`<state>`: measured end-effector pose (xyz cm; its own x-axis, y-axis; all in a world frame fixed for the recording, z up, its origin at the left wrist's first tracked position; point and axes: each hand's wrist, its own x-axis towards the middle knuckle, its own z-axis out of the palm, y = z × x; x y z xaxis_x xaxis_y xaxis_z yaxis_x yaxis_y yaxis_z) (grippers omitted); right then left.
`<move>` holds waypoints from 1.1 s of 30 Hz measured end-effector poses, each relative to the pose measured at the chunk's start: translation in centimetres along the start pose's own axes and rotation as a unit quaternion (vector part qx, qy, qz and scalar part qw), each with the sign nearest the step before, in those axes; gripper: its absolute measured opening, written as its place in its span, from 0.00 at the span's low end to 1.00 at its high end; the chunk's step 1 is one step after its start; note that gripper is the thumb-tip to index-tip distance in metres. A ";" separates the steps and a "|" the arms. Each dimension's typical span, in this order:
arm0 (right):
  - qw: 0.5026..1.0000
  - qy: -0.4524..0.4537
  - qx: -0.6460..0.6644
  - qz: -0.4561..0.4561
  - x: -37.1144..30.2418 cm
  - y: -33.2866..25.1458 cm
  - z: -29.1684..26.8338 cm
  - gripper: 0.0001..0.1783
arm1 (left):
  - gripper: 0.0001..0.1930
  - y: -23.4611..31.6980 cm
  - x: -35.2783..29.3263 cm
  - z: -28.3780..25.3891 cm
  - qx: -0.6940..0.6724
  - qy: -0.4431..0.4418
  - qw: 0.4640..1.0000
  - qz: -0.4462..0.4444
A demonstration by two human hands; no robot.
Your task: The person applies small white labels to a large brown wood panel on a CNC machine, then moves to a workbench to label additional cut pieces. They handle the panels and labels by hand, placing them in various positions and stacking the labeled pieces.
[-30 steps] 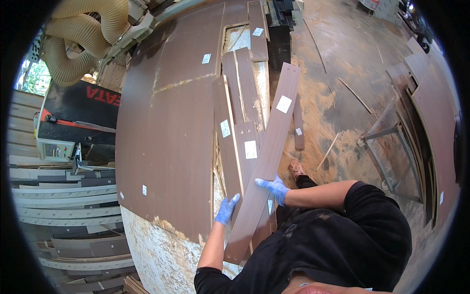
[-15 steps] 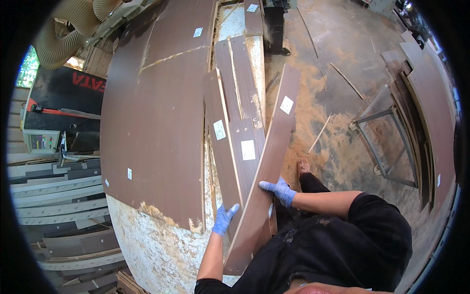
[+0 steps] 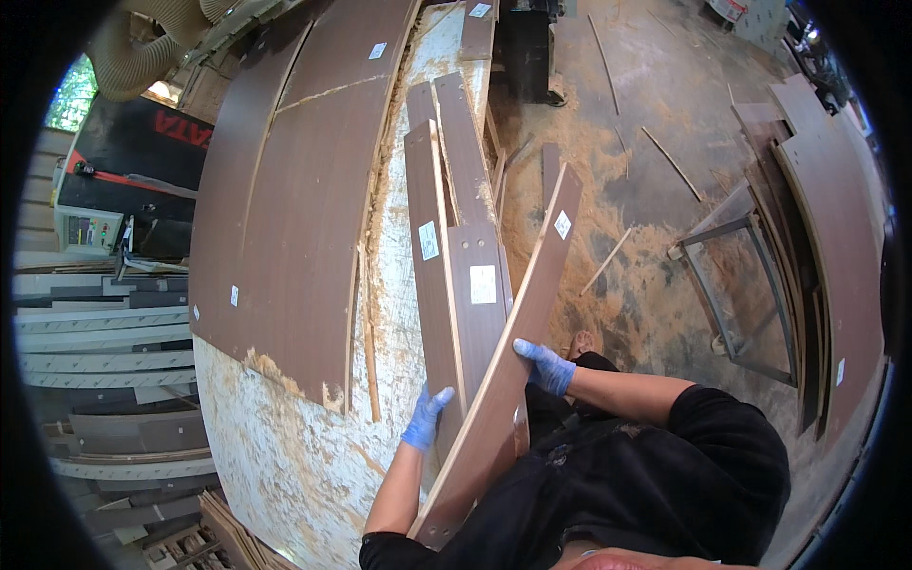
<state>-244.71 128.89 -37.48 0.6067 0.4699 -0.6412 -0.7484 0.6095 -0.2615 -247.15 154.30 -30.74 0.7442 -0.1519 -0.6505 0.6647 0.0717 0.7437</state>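
Note:
A long brown plank (image 3: pixel 508 347) with a white label slants up to the right across my front, its near end by my body. My right hand (image 3: pixel 546 367), in a blue glove, grips its right edge, thumb on top and fingers hidden beneath. Left of it lies a second brown plank (image 3: pixel 432 275) with a pale edge. My gloved left hand (image 3: pixel 427 418) closes on that plank's left side near its near end, fingers partly hidden. Between the two is a labelled brown board (image 3: pixel 478 256) with small holes. Behind it a narrow brown strip (image 3: pixel 464 142) points away from me.
Large brown panels (image 3: pixel 313 209) cover the left of the worn white bench (image 3: pixel 275 456). Sawdust and thin wood strips (image 3: pixel 672 163) litter the floor at right. A metal-framed stand (image 3: pixel 731 294) and upright panels (image 3: pixel 836 247) are farther right; stacked boards (image 3: pixel 114 361) lie at left.
Both hands and the planks have moved right, away from the large panels, and a wider strip of white bench shows between. The slanted plank's far end has come nearer me. The view has shifted slightly.

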 end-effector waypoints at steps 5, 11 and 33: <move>0.999 -0.026 0.035 -0.017 -1.0 -3.9 -1.1 0.31 | 0.35 -0.1 2.5 1.9 -0.046 -0.001 0.989 -0.142; 0.997 -0.043 0.064 0.017 -2.6 -5.1 -3.2 0.30 | 0.38 -3.0 3.7 1.9 0.047 -0.035 0.989 -0.136; 0.975 -0.019 -0.008 -0.220 -10.8 -25.9 -6.8 0.32 | 0.44 13.4 12.4 23.9 0.110 -0.082 0.977 0.161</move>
<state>-233.72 103.68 -28.69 0.8791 0.1884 -0.4378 -0.4176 0.7473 -0.5169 -230.64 129.85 -25.17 0.8799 -0.3143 -0.3564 0.3531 -0.0696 0.9330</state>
